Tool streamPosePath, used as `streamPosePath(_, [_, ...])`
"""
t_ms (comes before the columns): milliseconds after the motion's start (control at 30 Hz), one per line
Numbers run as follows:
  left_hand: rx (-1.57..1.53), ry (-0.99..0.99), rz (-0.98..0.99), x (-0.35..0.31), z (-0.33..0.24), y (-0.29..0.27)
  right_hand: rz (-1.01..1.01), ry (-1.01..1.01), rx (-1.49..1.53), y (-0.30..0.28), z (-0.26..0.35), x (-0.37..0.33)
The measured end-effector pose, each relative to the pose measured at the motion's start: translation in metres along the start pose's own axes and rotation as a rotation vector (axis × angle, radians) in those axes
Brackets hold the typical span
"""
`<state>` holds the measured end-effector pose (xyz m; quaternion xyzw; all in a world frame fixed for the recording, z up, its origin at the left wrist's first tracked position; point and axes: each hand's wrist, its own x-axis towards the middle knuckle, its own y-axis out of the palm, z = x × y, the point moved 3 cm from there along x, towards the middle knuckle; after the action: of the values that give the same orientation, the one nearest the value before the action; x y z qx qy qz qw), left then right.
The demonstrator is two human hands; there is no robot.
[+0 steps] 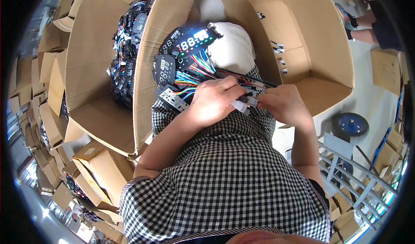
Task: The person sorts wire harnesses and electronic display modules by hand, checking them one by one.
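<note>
Over my lap, my left hand [216, 98] is closed around a bundle of coloured wires [186, 77] near their white and black plug connectors [242, 105]. My right hand [283, 105] pinches at the same connectors from the other side; its fingertips partly hide what they grip. The wires run to several black display panels on my lap. One curved display panel [194, 41] is lit with white digits and small coloured lights. Beside it lies an unlit display panel [164, 71], and nearer me a panel shows its pale, perforated side [173, 98].
At my left stands an open cardboard box [99, 110] holding a heap of wired display panels [125, 71]. An open cardboard box [330, 88] at my right has a few connectors along its inner wall. Further right are a wheel [350, 125], a metal rack [359, 188] and another person's arm [365, 22].
</note>
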<state>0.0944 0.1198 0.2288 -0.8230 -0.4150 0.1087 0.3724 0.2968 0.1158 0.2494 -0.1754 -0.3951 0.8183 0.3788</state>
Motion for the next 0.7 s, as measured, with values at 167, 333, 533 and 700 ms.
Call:
streamPosePath(167, [0.029, 0.093, -0.146, 0.000, -0.005, -0.015, -0.059, -0.018, 0.043, 0.004, 0.002, 0.002])
streamPosePath(333, [-0.050, 0.123, -0.598, -0.034, -0.022, -0.069, -0.207, 0.037, 0.231, -0.004, 0.002, 0.003])
streamPosePath(533, [-0.894, -0.161, -0.586, -0.049, -0.018, -0.077, -0.222, 0.169, 0.342, 0.014, -0.002, 0.001])
streamPosePath(700, [-0.587, 0.147, -0.715, -0.049, -0.035, -0.093, -0.275, 0.354, 0.534, 0.020, -0.010, -0.004])
